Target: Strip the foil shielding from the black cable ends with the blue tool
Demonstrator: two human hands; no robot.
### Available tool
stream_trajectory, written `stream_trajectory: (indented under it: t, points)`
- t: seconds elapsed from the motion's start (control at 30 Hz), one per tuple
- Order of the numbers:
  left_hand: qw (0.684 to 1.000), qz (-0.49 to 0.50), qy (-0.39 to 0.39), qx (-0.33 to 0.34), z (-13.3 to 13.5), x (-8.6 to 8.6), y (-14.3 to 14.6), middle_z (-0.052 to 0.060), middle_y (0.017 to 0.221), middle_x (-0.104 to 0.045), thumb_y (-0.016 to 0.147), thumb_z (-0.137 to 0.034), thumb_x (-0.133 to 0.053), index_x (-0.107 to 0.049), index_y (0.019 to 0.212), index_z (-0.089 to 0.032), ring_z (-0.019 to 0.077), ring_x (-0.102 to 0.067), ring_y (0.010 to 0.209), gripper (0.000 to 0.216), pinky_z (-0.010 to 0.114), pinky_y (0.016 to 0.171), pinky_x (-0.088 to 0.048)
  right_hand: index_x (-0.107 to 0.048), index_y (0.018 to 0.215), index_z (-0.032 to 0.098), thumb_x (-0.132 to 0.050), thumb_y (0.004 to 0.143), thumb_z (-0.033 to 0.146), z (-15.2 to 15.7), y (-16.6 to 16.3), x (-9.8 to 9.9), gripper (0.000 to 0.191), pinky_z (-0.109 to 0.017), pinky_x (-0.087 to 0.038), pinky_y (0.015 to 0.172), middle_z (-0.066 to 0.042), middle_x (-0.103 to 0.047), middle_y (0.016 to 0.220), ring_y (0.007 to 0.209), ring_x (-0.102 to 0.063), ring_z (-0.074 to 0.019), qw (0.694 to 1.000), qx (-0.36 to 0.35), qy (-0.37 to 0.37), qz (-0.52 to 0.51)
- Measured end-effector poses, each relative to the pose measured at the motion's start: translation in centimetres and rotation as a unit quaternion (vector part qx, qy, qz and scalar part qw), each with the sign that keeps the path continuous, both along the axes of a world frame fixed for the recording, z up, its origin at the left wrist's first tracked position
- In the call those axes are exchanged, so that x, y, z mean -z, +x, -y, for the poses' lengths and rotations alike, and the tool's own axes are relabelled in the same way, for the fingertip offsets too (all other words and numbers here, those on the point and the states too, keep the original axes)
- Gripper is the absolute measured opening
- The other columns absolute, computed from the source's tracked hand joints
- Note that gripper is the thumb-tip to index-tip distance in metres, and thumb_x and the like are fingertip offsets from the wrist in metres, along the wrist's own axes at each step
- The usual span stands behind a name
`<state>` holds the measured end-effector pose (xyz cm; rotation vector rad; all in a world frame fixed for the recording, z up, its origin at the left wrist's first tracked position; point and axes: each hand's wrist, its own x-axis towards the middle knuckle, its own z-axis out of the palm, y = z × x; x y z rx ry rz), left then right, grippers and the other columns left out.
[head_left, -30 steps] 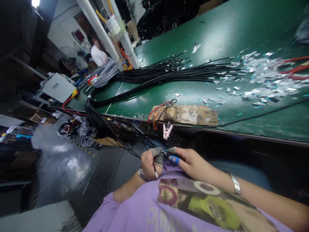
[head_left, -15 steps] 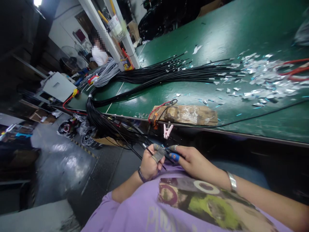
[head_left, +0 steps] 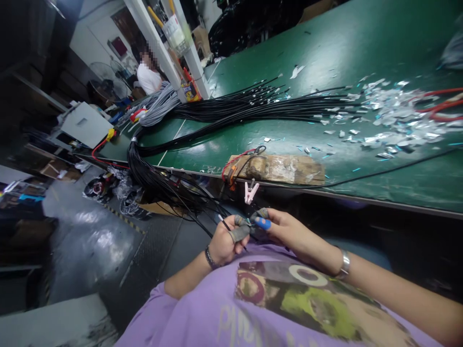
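in the head view, the left hand (head_left: pixel 223 242) is closed around a black wire (head_left: pixel 224 223) just below the desk's (head_left: pixel 361 53) near edge, under the pink clip (head_left: pixel 251 192). the right hand (head_left: pixel 289 232) pinches the same wire with taped fingertips (head_left: pixel 263 223). keeping both grips close together likely stops the thin wire bending.

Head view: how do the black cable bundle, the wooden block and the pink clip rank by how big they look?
1. black cable bundle, by far the largest
2. wooden block
3. pink clip, clearly the smallest

Cable bundle (head_left: pixel 253 108) on table (head_left: pixel 343 38)
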<state>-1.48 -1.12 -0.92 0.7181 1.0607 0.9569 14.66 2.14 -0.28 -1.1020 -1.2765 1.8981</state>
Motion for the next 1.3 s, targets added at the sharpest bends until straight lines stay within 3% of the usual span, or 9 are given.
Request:
stream_trajectory:
  t: [0.07,0.27,0.43,0.63,0.8,0.97,1.1,1.3]
  points:
    - [1.0,0.003,-0.001,0.005,0.0,-0.1,0.0,-0.006,0.042,-0.053,0.058,-0.043,-0.078,-0.048,0.066,-0.016,0.0015,-0.031,0.024,0.041,0.015,0.026,-0.011,-0.051,0.076,0.019,-0.064,0.063,0.068,0.1,-0.2,0.2,0.052,-0.022,-0.03,0.043,0.008,-0.043,0.054,0.046,-0.034,-0.0073,1.0,0.0,-0.015,-0.017]
    - [0.999,0.022,-0.01,0.038,-0.2,-0.7,0.0,-0.006,0.041,-0.053,0.055,-0.045,-0.08,-0.05,0.067,-0.016,0.0027,-0.034,0.023,0.044,0.014,0.025,-0.015,-0.053,0.071,0.019,-0.071,0.058,0.059,-0.2,-0.4,0.4,0.046,-0.028,-0.044,0.06,0.002,-0.057,0.065,0.061,-0.05,-0.0124,0.999,-0.009,0.037,0.013]
    - [0.999,0.031,-0.016,0.003,-0.4,-0.6,0.1,-0.006,0.04,-0.053,0.055,-0.044,-0.08,-0.049,0.067,-0.016,0.0025,-0.034,0.022,0.043,0.013,0.024,-0.012,-0.056,0.077,0.019,-0.069,0.061,0.059,-0.2,-0.1,0.3,0.045,-0.03,-0.048,0.062,0.0,-0.06,0.071,0.064,-0.054,-0.0147,0.995,0.082,0.047,-0.012]
    - [1.0,0.023,-0.012,0.003,-0.3,-0.4,0.1,-0.006,0.041,-0.055,0.056,-0.043,-0.079,-0.047,0.066,-0.016,0.0028,-0.034,0.022,0.043,0.013,0.025,-0.012,-0.056,0.072,0.02,-0.069,0.064,0.056,-0.1,-0.1,0.4,0.039,-0.029,-0.048,0.061,0.001,-0.058,0.067,0.062,-0.053,-0.0144,0.995,0.059,0.08,-0.011]
    - [1.0,-0.013,-0.01,-0.003,-0.2,-0.4,0.2,-0.006,0.041,-0.053,0.055,-0.047,-0.078,-0.047,0.065,-0.016,0.0028,-0.034,0.023,0.045,0.014,0.025,-0.014,-0.056,0.072,0.02,-0.057,0.076,0.043,0.0,0.3,0.3,0.024,-0.028,-0.046,0.06,-0.001,-0.059,0.068,0.062,-0.052,-0.0151,0.98,0.024,0.195,0.037]
    - [0.996,-0.088,0.013,-0.006,-0.1,-0.5,0.1,-0.007,0.042,-0.052,0.056,-0.053,-0.076,-0.051,0.068,-0.016,0.0023,-0.034,0.024,0.047,0.014,0.026,-0.017,-0.058,0.07,0.018,-0.051,0.075,0.022,0.3,0.8,0.0,0.009,-0.027,-0.043,0.059,-0.002,-0.06,0.067,0.061,-0.053,-0.0152,0.918,-0.02,0.377,0.118]
    - [0.985,-0.166,0.038,0.012,-0.1,-1.1,0.3,-0.007,0.042,-0.05,0.059,-0.057,-0.073,-0.053,0.069,-0.016,0.0026,-0.036,0.027,0.047,0.015,0.029,-0.023,-0.056,0.072,0.018,-0.049,0.079,0.022,0.5,0.8,0.1,0.011,-0.025,-0.043,0.057,-0.002,-0.061,0.066,0.059,-0.052,-0.0137,0.911,-0.031,0.397,0.109]
    - [0.978,-0.199,0.041,0.04,-0.1,-1.6,0.5,-0.007,0.042,-0.049,0.056,-0.056,-0.075,-0.051,0.066,-0.016,0.0032,-0.035,0.028,0.047,0.016,0.031,-0.025,-0.051,0.066,0.02,-0.05,0.079,0.029,0.3,0.6,0.3,0.015,-0.025,-0.041,0.053,0.0,-0.057,0.061,0.056,-0.05,-0.0139,0.912,0.019,0.376,0.166]
